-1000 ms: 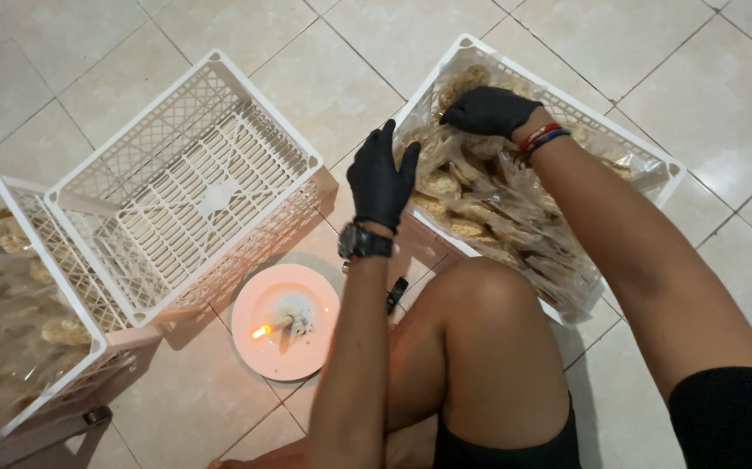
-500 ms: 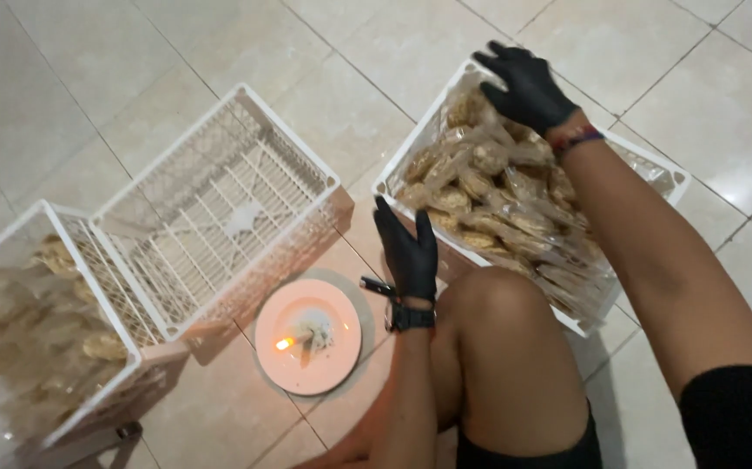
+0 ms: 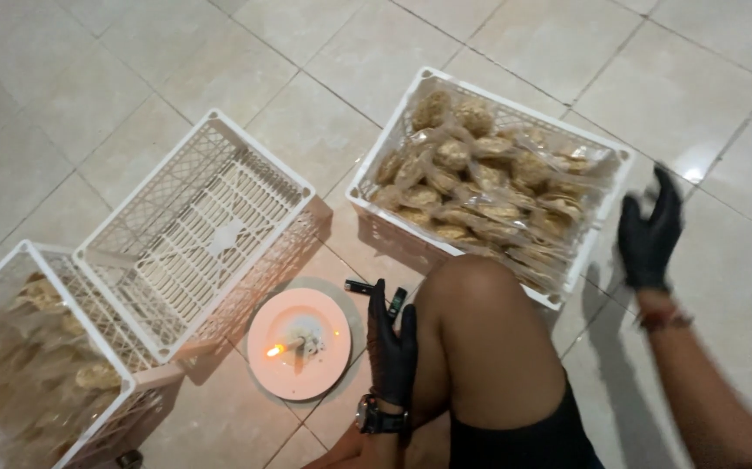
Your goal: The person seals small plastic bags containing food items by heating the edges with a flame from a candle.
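Note:
I sit on a tiled floor with one bare knee (image 3: 480,300) raised. My left hand (image 3: 391,343), in a black glove with a watch at the wrist, hangs open beside that knee, close to a pink plate (image 3: 296,343) that carries a small burning candle. My right hand (image 3: 648,233), also gloved, is open in the air to the right of a white plastic crate (image 3: 367,178). That crate is full of clear bags of brown crackers (image 3: 480,195). Neither hand touches the crate.
An empty white lattice crate (image 3: 198,230) stands at centre left. Another crate (image 3: 11,260) with bagged crackers sits at the far left edge. Two small dark objects (image 3: 360,286) lie on the floor between the plate and my knee.
Both hands came off the right crate: the right swung out past its right side, the left dropped beside my knee. The view shifted, so the crates sit lower in frame.

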